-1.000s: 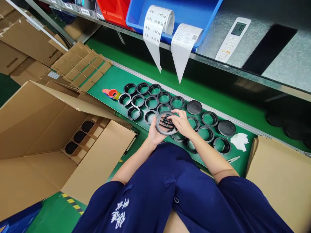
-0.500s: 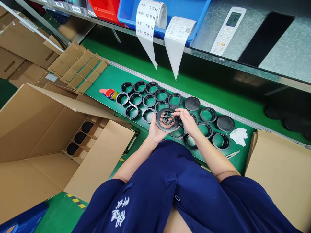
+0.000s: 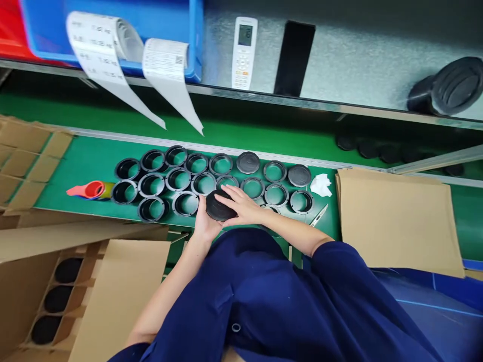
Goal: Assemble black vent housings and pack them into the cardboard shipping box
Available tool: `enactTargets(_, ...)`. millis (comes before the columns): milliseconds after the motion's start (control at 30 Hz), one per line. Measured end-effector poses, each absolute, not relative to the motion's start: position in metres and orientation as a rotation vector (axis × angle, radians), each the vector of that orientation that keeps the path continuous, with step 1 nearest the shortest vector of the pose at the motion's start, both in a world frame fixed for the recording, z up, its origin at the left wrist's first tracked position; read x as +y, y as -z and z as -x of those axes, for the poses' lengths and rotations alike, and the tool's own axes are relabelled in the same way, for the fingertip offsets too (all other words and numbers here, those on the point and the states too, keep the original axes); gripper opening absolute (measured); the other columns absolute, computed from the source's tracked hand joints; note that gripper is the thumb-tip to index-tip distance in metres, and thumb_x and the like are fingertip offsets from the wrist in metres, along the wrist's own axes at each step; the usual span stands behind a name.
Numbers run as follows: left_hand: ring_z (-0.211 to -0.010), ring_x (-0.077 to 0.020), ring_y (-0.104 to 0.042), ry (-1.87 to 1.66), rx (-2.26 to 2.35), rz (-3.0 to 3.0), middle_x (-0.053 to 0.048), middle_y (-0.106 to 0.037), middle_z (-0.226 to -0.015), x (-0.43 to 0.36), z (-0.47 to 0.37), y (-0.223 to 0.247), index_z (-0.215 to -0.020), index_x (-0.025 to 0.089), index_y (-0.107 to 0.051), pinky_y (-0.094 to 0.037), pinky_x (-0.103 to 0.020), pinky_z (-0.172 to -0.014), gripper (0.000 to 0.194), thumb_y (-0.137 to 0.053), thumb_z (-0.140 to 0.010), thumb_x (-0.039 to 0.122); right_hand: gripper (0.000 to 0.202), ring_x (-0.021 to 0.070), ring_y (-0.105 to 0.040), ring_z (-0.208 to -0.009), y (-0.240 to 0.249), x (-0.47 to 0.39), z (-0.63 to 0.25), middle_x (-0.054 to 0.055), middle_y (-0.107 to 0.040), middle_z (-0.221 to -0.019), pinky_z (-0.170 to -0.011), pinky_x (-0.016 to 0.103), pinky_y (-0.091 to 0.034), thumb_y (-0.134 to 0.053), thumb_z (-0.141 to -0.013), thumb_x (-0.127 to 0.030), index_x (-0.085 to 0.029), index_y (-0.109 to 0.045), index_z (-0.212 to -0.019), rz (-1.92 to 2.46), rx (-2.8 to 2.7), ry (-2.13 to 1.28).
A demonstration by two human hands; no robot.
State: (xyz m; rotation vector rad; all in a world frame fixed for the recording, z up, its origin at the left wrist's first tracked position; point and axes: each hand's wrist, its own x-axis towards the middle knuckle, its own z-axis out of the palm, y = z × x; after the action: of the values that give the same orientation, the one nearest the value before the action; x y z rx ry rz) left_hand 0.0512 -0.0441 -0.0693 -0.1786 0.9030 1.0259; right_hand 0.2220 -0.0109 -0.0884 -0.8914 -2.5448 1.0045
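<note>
A round black plastic part (image 3: pixel 221 207) is held between both hands just above the near side of the green bench, its closed, disc-like face upward. My left hand (image 3: pixel 206 222) grips it from the left and below, the thumb along its edge. On the right side, my right hand (image 3: pixel 243 207) has its fingers laid over the top and rim of the same part. Around the hands stand several open black rings (image 3: pixel 186 203). Two black pieces with closed tops, one of them a capped piece (image 3: pixel 248 163), stand among them at the back.
Farther left lies a red tape dispenser-like tool (image 3: pixel 93 190). White crumpled paper (image 3: pixel 321 185) and a utility knife (image 3: pixel 319 215) lie right. Cardboard sheets (image 3: pixel 396 221) are stacked beyond. An open carton (image 3: pixel 124 296) with dividers holds black parts. Overhead, a shelf carries a remote (image 3: pixel 244 53).
The part in my hands has been turned over: its open grille side showed before, now its closed face. My view has swung to the right.
</note>
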Motion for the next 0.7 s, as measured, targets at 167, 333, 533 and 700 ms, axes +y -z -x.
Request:
enactTargets(167,-0.125,-0.0325,-0.062,-0.825,0.922,0.091,-0.015,-0.066,-0.133,-0.035,-0.082,0.069,-0.147,0.021,-0.048,-0.05,-0.049,-0.108,0.068,-0.043,-0.096,0.066,0.12,0.0378,-0.024,-0.147,0.102,-0.002,-0.239,0.018,-0.023,-0.162,-0.117,0.057,-0.032,-0.08,-0.071,-0.065,-0.027,-0.015,-0.164,1.105,-2.401,-1.264)
enactTargets(333,-0.123,-0.0316,-0.063,-0.741,0.951,0.027,-0.021,-0.06,-0.138,-0.026,-0.086,0.07,-0.154,0.024,-0.033,-0.05,-0.055,-0.105,0.07,-0.046,-0.097,0.061,0.112,0.038,-0.033,-0.138,0.13,0.038,-0.284,0.017,-0.034,-0.151,-0.111,0.057,-0.034,-0.079,-0.072,-0.06,-0.028,-0.021,-0.162,1.659,-2.142,-0.974)
enactTargets(533,-0.123,-0.0292,-0.064,-0.747,1.074,0.086,-0.024,-0.056,-0.142,-0.03,-0.073,0.079,-0.15,0.015,-0.038,-0.052,-0.044,-0.105,0.063,-0.05,-0.099,0.048,0.123,0.0459,-0.024,-0.143,0.17,0.089,-0.338,0.027,-0.024,-0.157,-0.114,0.059,-0.022,-0.079,-0.067,-0.07,-0.018,-0.02,-0.161,2.32,-1.955,-0.492)
enactTargets(700,-0.12,-0.0278,-0.066,-0.769,1.112,0.127,-0.022,-0.061,-0.138,-0.03,-0.06,0.093,-0.142,0.013,-0.047,-0.054,-0.042,-0.102,0.052,-0.052,-0.099,0.042,0.129,0.0453,-0.017,-0.148,0.193,0.102,-0.343,0.026,-0.016,-0.163,-0.119,0.06,-0.008,-0.072,-0.068,-0.079,-0.016,-0.011,-0.163,2.465,-2.046,-0.505)
